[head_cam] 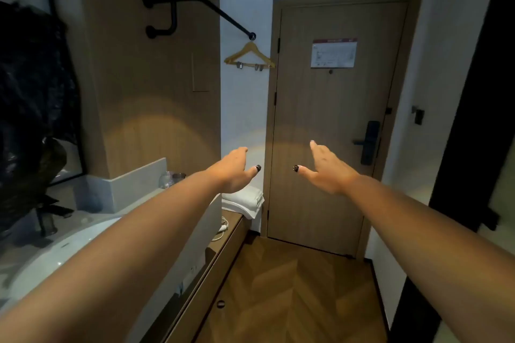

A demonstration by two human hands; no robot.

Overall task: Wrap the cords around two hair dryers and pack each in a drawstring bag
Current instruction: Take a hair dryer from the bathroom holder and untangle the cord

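Note:
Both my arms stretch forward in a narrow room entry. My left hand [232, 168] and my right hand [324, 168] hover in the air with straight fingers, palms down, holding nothing. No hair dryer or drawstring bag shows plainly. A white cord [221, 228] lies on a low wooden bench [223, 248] under my left forearm; what it belongs to is hidden.
A wooden door [328, 125] with a dark handle lock [369, 145] faces me. Folded white towels [245, 200] sit on the bench. A white basin [55, 253] and counter are at left, a hanger [249, 57] hangs on a black rail, wood floor [292, 295] below.

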